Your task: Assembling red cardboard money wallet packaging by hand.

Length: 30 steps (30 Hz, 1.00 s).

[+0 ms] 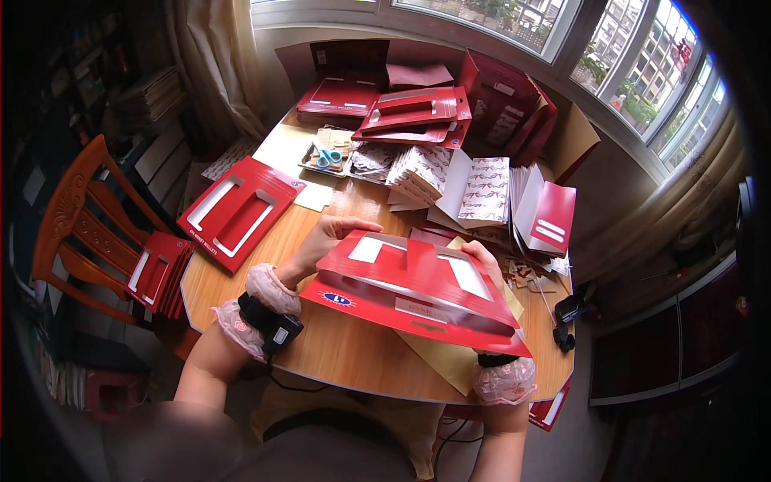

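Red carton (414, 283), edges pinched by left hand (328, 241), right hand (486, 262); latter partly hidden behind.

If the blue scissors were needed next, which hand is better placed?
Likely the left hand: it is nearer the blue scissors than the right hand, though both hold the red cardboard package.

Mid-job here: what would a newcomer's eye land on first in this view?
Most likely the red cardboard box at the centre, held between the left hand and right hand above the wooden table. Next, probably the stack of similar red boxes at the table's far side, below the window. The blue-handled scissors, left of that stack, stand out against the red.
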Motion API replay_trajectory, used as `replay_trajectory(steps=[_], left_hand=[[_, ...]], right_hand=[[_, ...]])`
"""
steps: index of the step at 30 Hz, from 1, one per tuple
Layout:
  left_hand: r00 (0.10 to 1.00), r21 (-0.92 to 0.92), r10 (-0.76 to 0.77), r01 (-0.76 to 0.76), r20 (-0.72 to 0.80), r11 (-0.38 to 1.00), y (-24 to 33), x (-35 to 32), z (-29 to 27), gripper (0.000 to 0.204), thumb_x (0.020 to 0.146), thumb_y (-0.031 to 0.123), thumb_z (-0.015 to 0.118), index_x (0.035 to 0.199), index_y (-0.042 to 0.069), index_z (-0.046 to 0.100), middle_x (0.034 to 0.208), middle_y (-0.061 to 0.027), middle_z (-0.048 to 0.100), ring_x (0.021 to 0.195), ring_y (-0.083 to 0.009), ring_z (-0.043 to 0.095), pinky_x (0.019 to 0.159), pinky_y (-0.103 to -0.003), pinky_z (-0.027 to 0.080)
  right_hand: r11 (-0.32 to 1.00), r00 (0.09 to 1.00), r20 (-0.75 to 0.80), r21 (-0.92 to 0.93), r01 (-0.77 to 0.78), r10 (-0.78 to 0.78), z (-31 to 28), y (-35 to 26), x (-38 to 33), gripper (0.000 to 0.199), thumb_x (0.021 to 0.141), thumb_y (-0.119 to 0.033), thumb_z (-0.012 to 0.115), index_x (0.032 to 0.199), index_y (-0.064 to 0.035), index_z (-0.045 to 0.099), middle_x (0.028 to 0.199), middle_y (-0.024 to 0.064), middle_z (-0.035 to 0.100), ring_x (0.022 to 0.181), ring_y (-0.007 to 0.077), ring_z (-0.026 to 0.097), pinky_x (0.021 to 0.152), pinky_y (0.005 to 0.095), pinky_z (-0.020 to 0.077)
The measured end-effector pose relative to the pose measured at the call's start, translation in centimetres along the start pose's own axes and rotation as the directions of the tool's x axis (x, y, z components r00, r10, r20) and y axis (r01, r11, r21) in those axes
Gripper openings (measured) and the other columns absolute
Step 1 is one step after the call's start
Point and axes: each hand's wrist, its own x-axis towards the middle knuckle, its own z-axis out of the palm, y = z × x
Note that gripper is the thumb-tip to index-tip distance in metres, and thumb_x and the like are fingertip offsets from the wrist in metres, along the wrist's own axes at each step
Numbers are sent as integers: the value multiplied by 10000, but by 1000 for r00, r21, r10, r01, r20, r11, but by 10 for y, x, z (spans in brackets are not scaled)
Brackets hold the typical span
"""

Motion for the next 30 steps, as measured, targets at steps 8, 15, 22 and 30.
replay_trajectory(steps=[8,15,22,30], left_hand=[[996,92,-3,11,-91,996,-10,7,0,235,941,140,629,1117,-9,672,1036,-90,702,897,-166,695,818,-282,564],[981,89,-43,60,-190,994,-1,-1,-4,280,951,212,628,1132,3,670,1023,-75,704,873,-143,693,783,-260,554],[970,31,-66,75,-235,997,7,2,2,451,945,185,636,1344,32,493,1003,-90,708,850,-148,700,751,-257,554],[972,21,-30,35,-233,999,14,1,6,484,935,161,644,1384,85,478,997,-69,708,841,-143,701,727,-239,554]], right_hand=[[988,985,-85,49,-144,148,-15,10,5,316,987,-268,482,861,-8,610,714,24,563,547,82,502,489,228,392],[975,977,-54,61,212,-209,35,-17,3,287,1022,-259,464,1017,3,581,813,49,618,530,85,525,419,209,347],[937,945,-5,-138,322,-326,52,-25,-5,580,970,-11,502,1477,-86,232,991,76,655,621,50,508,525,191,422],[965,968,59,-89,247,-242,40,-12,1,311,966,-84,578,1270,-20,583,957,20,634,630,33,517,489,170,386]])
